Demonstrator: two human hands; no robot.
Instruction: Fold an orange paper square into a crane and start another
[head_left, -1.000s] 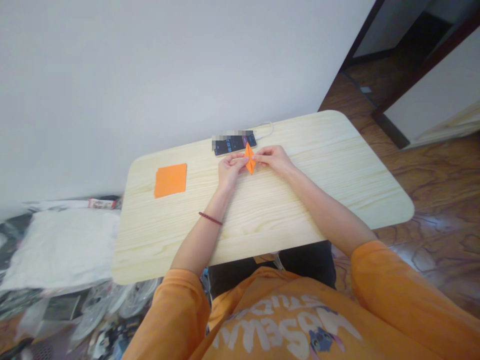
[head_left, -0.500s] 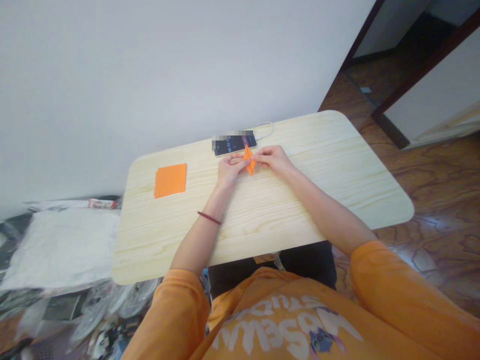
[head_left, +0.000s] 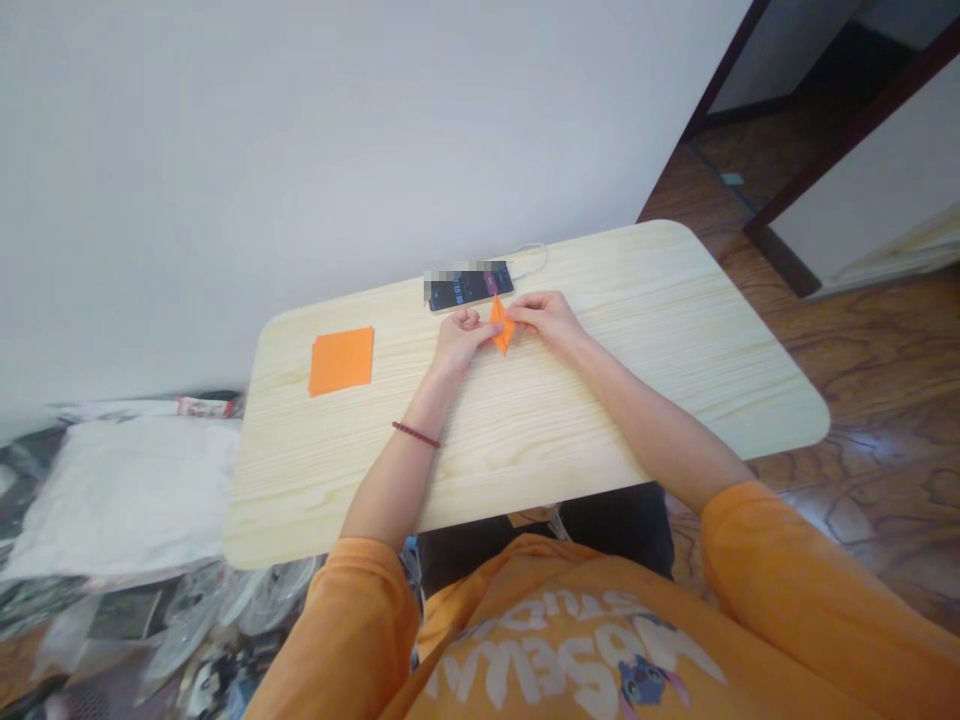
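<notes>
Steady the folded orange paper [head_left: 504,331] just on the near side of the phone [head_left: 471,290], clamped at opposite edges by the fingers of the left hand [head_left: 458,342] and right hand [head_left: 551,319], preferably with layers aligned and light, even pressure to avoid skewed points.

A narrow, creased diamond of folded orange paper [head_left: 505,335] sits pinched between left hand [head_left: 457,342] and right hand [head_left: 552,318].
</notes>
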